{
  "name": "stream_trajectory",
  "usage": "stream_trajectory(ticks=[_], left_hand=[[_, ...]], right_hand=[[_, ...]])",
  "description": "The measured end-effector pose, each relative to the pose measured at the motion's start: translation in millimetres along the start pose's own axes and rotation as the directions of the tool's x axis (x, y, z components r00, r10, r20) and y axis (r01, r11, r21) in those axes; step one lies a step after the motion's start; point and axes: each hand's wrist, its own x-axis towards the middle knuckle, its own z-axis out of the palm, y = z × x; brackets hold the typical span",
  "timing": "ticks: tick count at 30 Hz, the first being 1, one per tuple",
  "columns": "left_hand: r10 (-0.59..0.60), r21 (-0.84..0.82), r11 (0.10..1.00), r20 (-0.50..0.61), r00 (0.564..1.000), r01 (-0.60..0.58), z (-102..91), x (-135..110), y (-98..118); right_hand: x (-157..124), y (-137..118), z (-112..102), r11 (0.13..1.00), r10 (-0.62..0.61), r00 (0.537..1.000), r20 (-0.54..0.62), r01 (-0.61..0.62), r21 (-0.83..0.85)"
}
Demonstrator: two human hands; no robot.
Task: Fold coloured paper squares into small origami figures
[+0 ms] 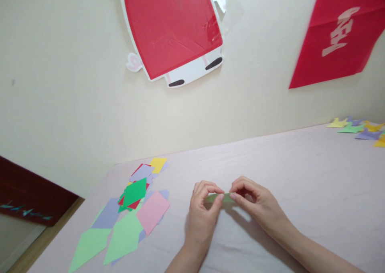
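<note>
Between both hands, just above the pale cloth-covered surface (288, 168), is a light green piece of paper (227, 197) that looks narrow, as if folded or seen edge-on. My left hand (205, 205) pinches it with thumb and index finger on the left side. From the right, my right hand (255, 199) pinches the same paper with its thumb and fingertips. The fingers cover much of the paper, so its full shape is hidden.
Loose colored paper sheets lie at the left, among them a green sheet (135, 191), a pink sheet (153, 213) and a light green sheet (124, 233). Several folded paper shapes (351, 128) sit at the far right. Behind rises a wall (75, 84) with red decorations (174, 28).
</note>
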Motion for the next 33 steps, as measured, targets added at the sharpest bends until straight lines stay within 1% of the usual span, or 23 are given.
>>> stream_trajectory(ticks=[10,16,20,22,25,26,27,30,31,33], left_hand=[[-0.007,-0.005,1.000,-0.006,1.000,0.007,-0.2,1.5,-0.5],[-0.020,-0.014,1.000,-0.012,1.000,0.020,-0.9,2.1,-1.0],[-0.027,-0.027,0.999,0.009,1.000,0.028,-1.3,3.1,-1.6],[-0.027,-0.031,0.999,-0.027,0.999,0.027,-0.9,2.8,-0.2],[-0.062,-0.047,0.997,-0.156,0.986,0.055,2.9,0.1,4.7],[-0.095,-0.067,0.994,-0.170,0.981,0.085,5.2,-1.4,6.8],[-0.141,-0.099,0.987,-0.151,0.978,0.127,8.2,-3.0,8.8],[-0.273,-0.228,0.937,-0.012,0.962,0.263,18.0,-7.4,13.3],[-0.303,-0.266,0.917,0.014,0.953,0.296,20.7,-8.2,13.8],[-0.341,-0.307,0.892,0.022,0.940,0.331,23.8,-8.4,13.4]], right_hand=[[-0.1,-1.9,-0.2,1.000,-0.008,1.000,-0.004,0.008,-0.011],[1.0,-3.0,0.2,0.998,-0.059,0.998,-0.029,0.058,-0.031],[1.0,-2.3,0.3,0.997,-0.075,0.996,-0.040,0.073,-0.034],[1.1,-2.1,-0.5,0.995,-0.093,0.995,-0.040,0.091,-0.047],[1.3,-1.5,-2.8,0.980,-0.174,0.982,-0.073,0.166,-0.113],[1.2,-1.2,-3.5,0.965,-0.227,0.970,-0.089,0.212,-0.155],[0.9,-0.9,-4.1,0.941,-0.290,0.952,-0.098,0.265,-0.209],[-1.1,-1.2,-3.6,0.827,-0.457,0.887,-0.071,0.394,-0.402],[-2.3,-1.8,-2.7,0.787,-0.488,0.871,-0.052,0.414,-0.458],[-4.9,-3.8,-0.7,0.723,-0.524,0.851,-0.023,0.431,-0.540]])
